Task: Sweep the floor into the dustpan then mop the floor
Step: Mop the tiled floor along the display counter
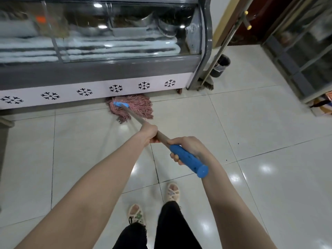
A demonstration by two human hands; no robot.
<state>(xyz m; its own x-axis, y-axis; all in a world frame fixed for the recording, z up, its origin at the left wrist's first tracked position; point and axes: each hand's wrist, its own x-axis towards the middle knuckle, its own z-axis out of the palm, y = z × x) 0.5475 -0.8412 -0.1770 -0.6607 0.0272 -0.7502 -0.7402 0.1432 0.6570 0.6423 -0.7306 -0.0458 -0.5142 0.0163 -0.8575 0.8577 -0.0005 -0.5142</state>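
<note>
Glossy white tile floor (251,132) will probably show every streak, so I'd press the stringy pink mop (133,107) flat and drag it along the freezer (100,69) base just above frame centre, where it sits now. Left hand (149,134) is fisted round the smooth metal pole (136,116), right hand (188,148) curled round the chunky blue grip (186,159) lower in frame.

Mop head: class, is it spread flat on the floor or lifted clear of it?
Spread on the floor: the mop head fans its pink strands out against the display case base.
</note>
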